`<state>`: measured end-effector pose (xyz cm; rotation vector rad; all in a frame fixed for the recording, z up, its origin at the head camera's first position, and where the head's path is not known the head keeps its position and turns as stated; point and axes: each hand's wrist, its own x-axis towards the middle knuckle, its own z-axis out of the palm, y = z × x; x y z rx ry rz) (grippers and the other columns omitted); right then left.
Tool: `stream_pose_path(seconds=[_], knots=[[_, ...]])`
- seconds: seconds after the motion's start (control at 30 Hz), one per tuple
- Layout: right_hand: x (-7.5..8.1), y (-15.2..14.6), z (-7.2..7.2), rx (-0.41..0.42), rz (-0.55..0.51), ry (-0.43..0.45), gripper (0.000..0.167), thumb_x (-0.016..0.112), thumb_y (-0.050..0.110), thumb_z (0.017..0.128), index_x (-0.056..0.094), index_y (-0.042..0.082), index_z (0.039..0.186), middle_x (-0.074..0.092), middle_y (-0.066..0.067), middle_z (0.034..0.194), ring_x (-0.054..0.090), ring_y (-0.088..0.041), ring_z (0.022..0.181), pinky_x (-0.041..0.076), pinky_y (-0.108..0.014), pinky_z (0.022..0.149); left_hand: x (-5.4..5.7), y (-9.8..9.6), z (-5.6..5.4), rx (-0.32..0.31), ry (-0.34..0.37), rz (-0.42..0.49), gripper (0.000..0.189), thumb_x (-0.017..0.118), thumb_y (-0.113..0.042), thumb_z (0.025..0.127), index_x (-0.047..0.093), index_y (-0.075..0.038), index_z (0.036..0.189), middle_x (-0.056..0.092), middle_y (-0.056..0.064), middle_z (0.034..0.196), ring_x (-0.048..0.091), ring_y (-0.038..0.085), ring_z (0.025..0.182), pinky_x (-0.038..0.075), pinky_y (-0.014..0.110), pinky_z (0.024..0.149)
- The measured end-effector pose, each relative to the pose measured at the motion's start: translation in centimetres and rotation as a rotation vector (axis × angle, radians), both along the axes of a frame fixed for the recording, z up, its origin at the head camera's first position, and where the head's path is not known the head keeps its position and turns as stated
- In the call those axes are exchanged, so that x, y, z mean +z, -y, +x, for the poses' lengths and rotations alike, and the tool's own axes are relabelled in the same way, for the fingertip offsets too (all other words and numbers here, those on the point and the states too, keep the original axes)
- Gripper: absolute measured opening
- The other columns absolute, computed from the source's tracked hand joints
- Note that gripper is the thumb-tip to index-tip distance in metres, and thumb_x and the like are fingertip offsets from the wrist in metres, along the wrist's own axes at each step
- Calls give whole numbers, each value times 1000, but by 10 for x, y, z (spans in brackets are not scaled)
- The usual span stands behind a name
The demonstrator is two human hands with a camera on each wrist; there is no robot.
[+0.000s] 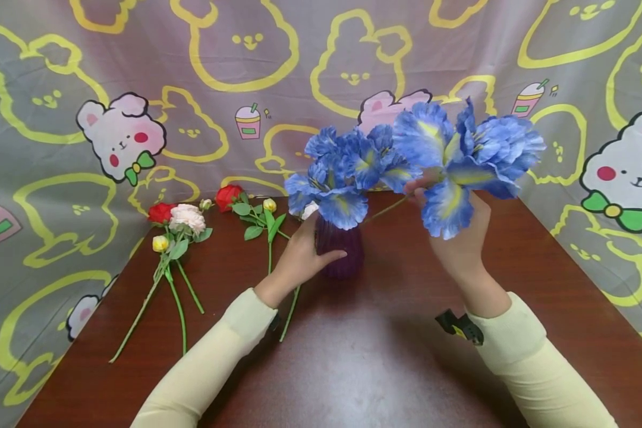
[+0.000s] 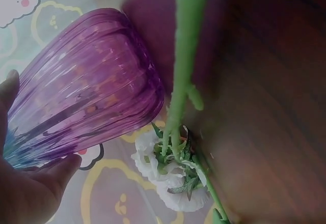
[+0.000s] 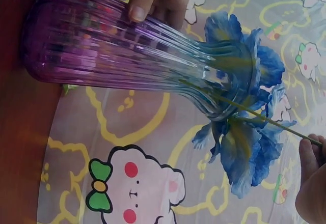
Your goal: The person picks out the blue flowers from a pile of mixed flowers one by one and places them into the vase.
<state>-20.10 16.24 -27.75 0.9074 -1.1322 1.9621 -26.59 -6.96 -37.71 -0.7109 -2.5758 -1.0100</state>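
Observation:
A ribbed glass vase [image 1: 342, 252], purple below and bluish toward its mouth, stands upright on the table. My left hand [image 1: 298, 249] grips its side, thumb and fingers around the glass in the right wrist view. Blue artificial irises [image 1: 334, 190] with yellow streaks sit at the vase's mouth. My right hand [image 3: 315, 183] pinches the thin green stem [image 3: 275, 122] of another blue iris bloom [image 1: 460, 160]. The lower end of that stem reaches into the vase's neck. In the head view the bloom covers most of the right fingers.
Left of the vase lie a bunch of red, pale pink and yellow flowers [image 1: 187, 220] and a red rose [image 1: 229, 197] with green leaves. White flowers [image 2: 178, 183] lie behind the vase. A patterned curtain [image 1: 278, 47] hangs around the brown table [image 1: 353, 368].

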Motion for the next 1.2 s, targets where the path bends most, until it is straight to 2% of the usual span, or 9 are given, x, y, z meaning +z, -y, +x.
stream_pose_path(seconds=[0.07, 0.2, 0.33, 0.57, 0.63, 0.87, 1.0, 1.2], knots=[[3, 1, 1, -115, 14, -17, 19, 64, -13, 83, 57, -28, 91, 68, -20, 87, 66, -27, 84, 55, -35, 81, -1, -1, 0, 7, 17, -6, 102, 81, -39, 79, 22, 2, 151, 32, 20, 152, 37, 34, 135, 36, 45, 107], [8, 0, 3, -199, -27, -5, 24, 71, -6, 84, 60, -26, 92, 69, -21, 89, 67, -27, 85, 55, -34, 81, -1, -2, 0, 13, 29, -2, 101, 80, -39, 80, 21, 2, 152, 33, 21, 152, 40, 36, 133, 38, 47, 105], [13, -2, 4, -339, -37, 8, 23, 74, -1, 84, 64, -20, 92, 70, -20, 88, 68, -25, 83, 55, -32, 80, -1, -3, 0, 11, 23, -2, 102, 80, -39, 80, 20, 2, 152, 34, 22, 151, 42, 36, 132, 40, 47, 103], [21, -5, 3, -340, -167, -30, 29, 79, 0, 79, 63, -20, 90, 70, -22, 85, 70, -26, 79, 56, -32, 78, -1, -2, -1, 10, 21, -18, 102, 79, -40, 81, 19, 3, 152, 32, 21, 152, 40, 36, 133, 38, 46, 104], [22, -6, 2, -377, -184, -48, 31, 81, 3, 78, 63, -19, 90, 70, -23, 85, 71, -26, 79, 56, -32, 77, -1, -2, -1, 10, 23, -21, 102, 79, -40, 81, 19, 4, 151, 31, 21, 153, 39, 36, 134, 38, 47, 105], [17, -11, -7, -395, -247, -50, 33, 83, 3, 75, 63, -20, 89, 68, -27, 84, 69, -29, 76, 57, -34, 75, -2, -3, 0, 18, 29, -23, 101, 79, -39, 82, 20, 6, 151, 31, 22, 152, 39, 37, 134, 37, 47, 105], [17, -8, -6, -389, -226, -51, 33, 82, 4, 76, 63, -19, 90, 68, -26, 85, 70, -28, 77, 57, -33, 74, -2, -3, 0, 23, 36, -28, 101, 78, -39, 82, 20, 5, 151, 31, 22, 152, 39, 37, 134, 37, 48, 105], [16, 6, -1, -385, -117, -40, 31, 79, 4, 81, 63, -19, 94, 70, -22, 88, 70, -26, 81, 56, -32, 78, -4, -3, 0, 22, 23, -34, 101, 78, -39, 82, 20, 6, 151, 31, 23, 152, 38, 36, 134, 37, 46, 106]])
